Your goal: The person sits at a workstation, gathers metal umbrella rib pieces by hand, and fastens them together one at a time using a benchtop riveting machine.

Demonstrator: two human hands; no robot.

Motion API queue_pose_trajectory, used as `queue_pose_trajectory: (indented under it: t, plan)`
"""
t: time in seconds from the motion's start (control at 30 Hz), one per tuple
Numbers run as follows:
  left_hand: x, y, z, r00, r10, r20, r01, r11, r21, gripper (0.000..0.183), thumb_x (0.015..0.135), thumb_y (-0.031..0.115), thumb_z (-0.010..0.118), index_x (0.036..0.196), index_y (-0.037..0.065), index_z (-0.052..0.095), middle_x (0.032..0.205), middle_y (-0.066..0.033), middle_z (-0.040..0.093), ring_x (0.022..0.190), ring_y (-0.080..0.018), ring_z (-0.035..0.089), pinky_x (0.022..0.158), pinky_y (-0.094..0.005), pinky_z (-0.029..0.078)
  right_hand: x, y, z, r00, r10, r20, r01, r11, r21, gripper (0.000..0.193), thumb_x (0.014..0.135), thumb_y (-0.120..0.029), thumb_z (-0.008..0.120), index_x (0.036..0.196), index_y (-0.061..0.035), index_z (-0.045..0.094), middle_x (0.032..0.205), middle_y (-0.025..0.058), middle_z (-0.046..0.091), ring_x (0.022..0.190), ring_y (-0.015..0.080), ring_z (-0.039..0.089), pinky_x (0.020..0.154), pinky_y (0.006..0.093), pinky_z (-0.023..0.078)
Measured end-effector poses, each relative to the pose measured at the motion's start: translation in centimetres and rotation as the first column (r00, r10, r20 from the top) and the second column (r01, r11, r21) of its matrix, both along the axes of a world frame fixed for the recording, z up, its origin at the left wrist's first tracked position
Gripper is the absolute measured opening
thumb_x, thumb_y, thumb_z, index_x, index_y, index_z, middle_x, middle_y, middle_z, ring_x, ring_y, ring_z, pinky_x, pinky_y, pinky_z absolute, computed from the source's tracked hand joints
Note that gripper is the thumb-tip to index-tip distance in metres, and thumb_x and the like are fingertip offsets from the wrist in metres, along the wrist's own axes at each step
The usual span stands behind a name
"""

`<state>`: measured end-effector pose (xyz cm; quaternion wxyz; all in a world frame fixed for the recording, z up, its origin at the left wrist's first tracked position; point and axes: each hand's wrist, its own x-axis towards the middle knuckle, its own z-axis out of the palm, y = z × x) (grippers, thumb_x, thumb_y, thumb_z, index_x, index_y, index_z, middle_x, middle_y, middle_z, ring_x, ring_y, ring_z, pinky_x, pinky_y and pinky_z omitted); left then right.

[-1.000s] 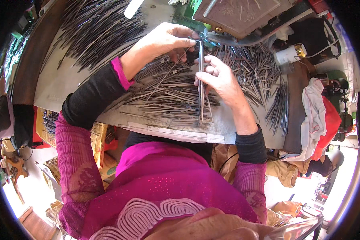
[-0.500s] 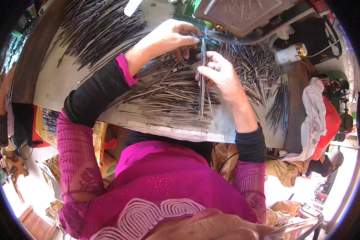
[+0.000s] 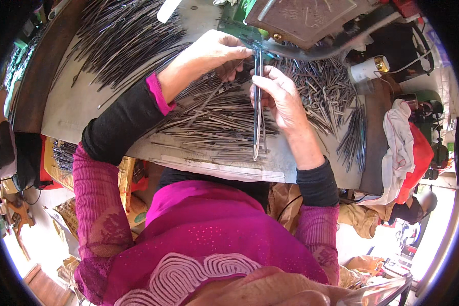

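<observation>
My right hand [image 3: 280,97] grips a few long, thin dark metal strips [image 3: 257,117] between thumb and fingers. They stand nearly lengthwise to me, their lower ends over the bench's near part. My left hand [image 3: 217,51] is closed beside their upper ends, thumb and forefinger pinched together. Whatever lies in that pinch is too small to make out. Just beyond the fingertips sits the green base of a machine [image 3: 234,26]. Under and between my hands spreads a loose pile of grey metal strips [image 3: 204,125].
A large heap of long dark strips [image 3: 130,38] covers the bench's far left. Shorter pieces [image 3: 321,81] lie right of my right hand, with a small bundle [image 3: 354,137] nearer the edge. A brown metal plate [image 3: 301,18] and white lamp [image 3: 364,70] stand behind.
My left hand has dropped slightly, and the thin strip that slanted down from it no longer hangs there. The strips in my right hand have shifted a little toward me.
</observation>
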<state>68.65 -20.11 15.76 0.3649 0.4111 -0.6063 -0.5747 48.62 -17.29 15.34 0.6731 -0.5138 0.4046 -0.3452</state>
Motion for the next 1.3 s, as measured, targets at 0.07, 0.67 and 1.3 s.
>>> queue_pose_trajectory:
  t: [0.07, 0.67, 1.3]
  plan:
    - [-0.3, 0.3, 0.1, 0.998, -0.005, -0.056, 0.006, 1.0, 0.013, 0.03, 0.089, 0.03, 0.058, 0.088, 0.0, 0.061, 0.072, -0.0043, 0.06, 0.057, -0.0107, 0.059, 0.051, -0.0216, 0.047, 0.0, -0.2, -0.1, 1.0, -0.014, 0.011, 0.014, 1.0, -0.012, 0.02, 0.086, -0.019, 0.059, 0.101, -0.0056, 0.055, 0.072, 0.0007, 0.059, 0.057, 0.0069, 0.055, 0.051, 0.0189, 0.044]
    - [-0.5, -0.3, -0.6, 0.998, -0.035, -0.047, 0.035, 0.999, -0.013, 0.032, 0.09, 0.033, 0.057, 0.089, 0.001, 0.063, 0.07, -0.0033, 0.06, 0.059, -0.0104, 0.059, 0.053, -0.0215, 0.049, 0.4, -1.3, 0.0, 1.0, 0.003, -0.012, -0.004, 0.997, -0.083, 0.016, 0.087, -0.019, 0.057, 0.096, -0.006, 0.059, 0.071, 0.0005, 0.06, 0.053, 0.0047, 0.054, 0.046, 0.0159, 0.042]
    - [-1.1, 0.0, -0.3, 0.993, 0.036, 0.11, -0.019, 0.988, -0.151, 0.031, 0.09, 0.03, 0.056, 0.085, 0.0, 0.063, 0.057, -0.0017, 0.056, 0.043, -0.0065, 0.048, 0.04, -0.0199, 0.037, 0.7, -0.9, -0.4, 0.992, 0.022, 0.126, -0.03, 0.998, 0.06, 0.019, 0.088, -0.02, 0.058, 0.102, -0.0065, 0.06, 0.082, 0.0044, 0.066, 0.064, 0.0066, 0.061, 0.051, 0.0177, 0.049]
